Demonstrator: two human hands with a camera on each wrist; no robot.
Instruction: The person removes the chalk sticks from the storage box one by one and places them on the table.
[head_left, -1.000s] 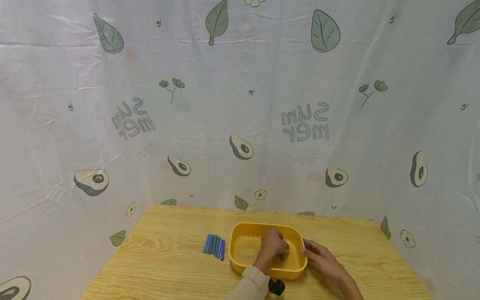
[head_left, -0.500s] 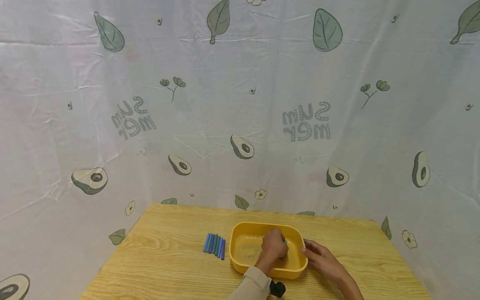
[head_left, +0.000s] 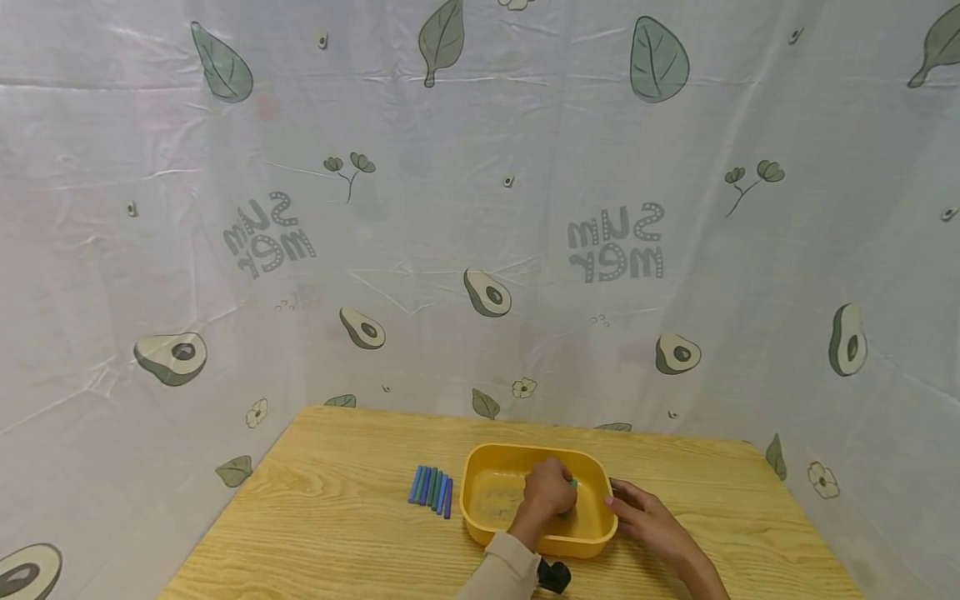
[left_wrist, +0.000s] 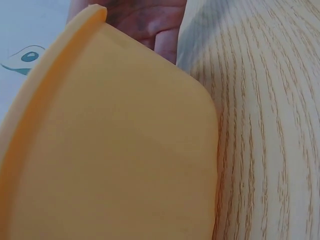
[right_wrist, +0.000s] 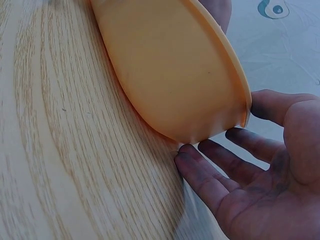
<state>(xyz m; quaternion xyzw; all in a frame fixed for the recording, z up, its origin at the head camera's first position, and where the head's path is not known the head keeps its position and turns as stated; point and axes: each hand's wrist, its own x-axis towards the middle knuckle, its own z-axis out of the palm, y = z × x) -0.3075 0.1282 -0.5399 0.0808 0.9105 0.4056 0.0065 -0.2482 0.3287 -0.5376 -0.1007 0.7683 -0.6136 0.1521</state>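
In the head view a yellow plastic tub stands on the table, its floor smudged with greyish-blue marks. My left hand reaches down inside it, fingers curled round a short green stick whose greater part is hidden. At the tub's right end my right hand holds the wall, thumb at the rim and fingers against the outside. The right wrist view shows dark smears on that right hand. In the left wrist view the tub's outer wall covers most of my left hand.
Several blue, green and purple sticks lie side by side left of the tub on the wooden table. A black wrist mount sits near the left cuff. A patterned sheet hangs behind and at both sides.
Inside the tub my left hand has turned slightly, and the green stick's end now shows beyond the knuckles. The right hand keeps its place on the tub's end.
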